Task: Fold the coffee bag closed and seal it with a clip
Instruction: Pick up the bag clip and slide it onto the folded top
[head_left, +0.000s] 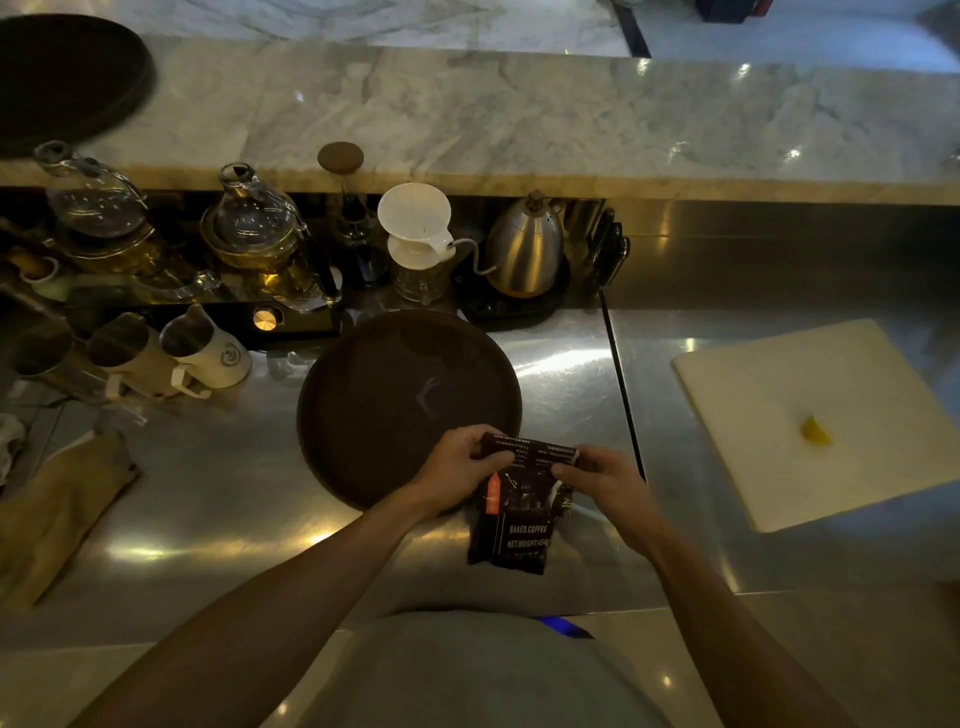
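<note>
A dark coffee bag (519, 525) with white lettering stands on the steel counter just in front of me. Its top is bent over into a flap toward me. My left hand (460, 462) pinches the flap's left end and my right hand (602, 480) pinches its right end. A small blue object (563, 626) lies at the counter's near edge by my body; I cannot tell whether it is a clip.
A round dark tray (384, 395) lies right behind the bag. Behind it stand a white dripper (415, 223) and a steel kettle (524, 249). A white cutting board (821, 421) with a yellow wedge (814, 431) is on the right. Pitchers (202, 348) and a brown cloth (57, 514) sit left.
</note>
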